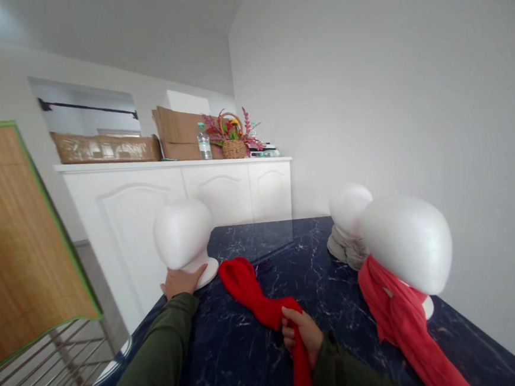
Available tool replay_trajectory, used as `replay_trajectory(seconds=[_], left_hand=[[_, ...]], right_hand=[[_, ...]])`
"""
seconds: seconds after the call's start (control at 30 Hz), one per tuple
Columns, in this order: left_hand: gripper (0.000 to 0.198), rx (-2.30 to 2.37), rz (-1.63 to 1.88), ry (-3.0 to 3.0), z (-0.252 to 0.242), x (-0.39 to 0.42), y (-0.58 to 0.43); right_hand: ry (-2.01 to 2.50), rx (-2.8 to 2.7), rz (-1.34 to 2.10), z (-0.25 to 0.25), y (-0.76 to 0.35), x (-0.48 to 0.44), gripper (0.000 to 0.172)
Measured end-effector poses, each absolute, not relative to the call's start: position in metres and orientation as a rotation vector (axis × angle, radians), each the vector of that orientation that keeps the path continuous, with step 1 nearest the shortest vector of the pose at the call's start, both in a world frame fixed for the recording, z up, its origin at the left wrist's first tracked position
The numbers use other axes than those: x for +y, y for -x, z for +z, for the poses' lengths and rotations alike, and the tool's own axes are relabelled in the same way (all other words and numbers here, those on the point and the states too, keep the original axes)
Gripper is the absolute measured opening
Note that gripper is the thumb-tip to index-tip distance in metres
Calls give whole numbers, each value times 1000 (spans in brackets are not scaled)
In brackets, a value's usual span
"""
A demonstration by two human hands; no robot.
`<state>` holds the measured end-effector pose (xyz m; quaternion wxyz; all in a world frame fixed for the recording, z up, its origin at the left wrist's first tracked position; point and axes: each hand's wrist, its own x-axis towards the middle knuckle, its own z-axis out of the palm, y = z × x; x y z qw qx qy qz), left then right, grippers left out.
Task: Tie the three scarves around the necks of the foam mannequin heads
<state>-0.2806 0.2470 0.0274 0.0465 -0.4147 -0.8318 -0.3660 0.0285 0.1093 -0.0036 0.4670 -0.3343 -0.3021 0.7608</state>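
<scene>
So the tight spot is the left: that white head (183, 233) stands right by the left edge of the bench (244, 366). The far edge is up in front of a white cabinet (144, 196). Most of the room is mid-bench, a wide strip of dark blue marbled top between the red scarf (251, 291) and the two heads near the right edge. The back one (350, 206) has a gray scarf (348, 248) round its neck, the nearer one (406, 243) a coral scarf (396, 313) trailing toward the viewer.

Left arm's reaching forward, left hand (182, 280) at the left head's base, thumb stretched along it; can't tell if those fingers are actually clenching, they're partly hidden. Right hand (305, 334) is low near the middle, fingers curled round the red scarf, which lies from beside that base down past the bottom of view.
</scene>
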Motion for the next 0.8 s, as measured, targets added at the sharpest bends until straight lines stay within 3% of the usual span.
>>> replay_trajectory(seconds=[0.47,0.8], left_hand=[[89,-2535,-1087,1305,45,215,245],[67,-2214,-1122,1867,31,53,172]], right_hand=[[845,-691,1737,12,-32,115,37],[864,-795,1632,15,-40,119,28]])
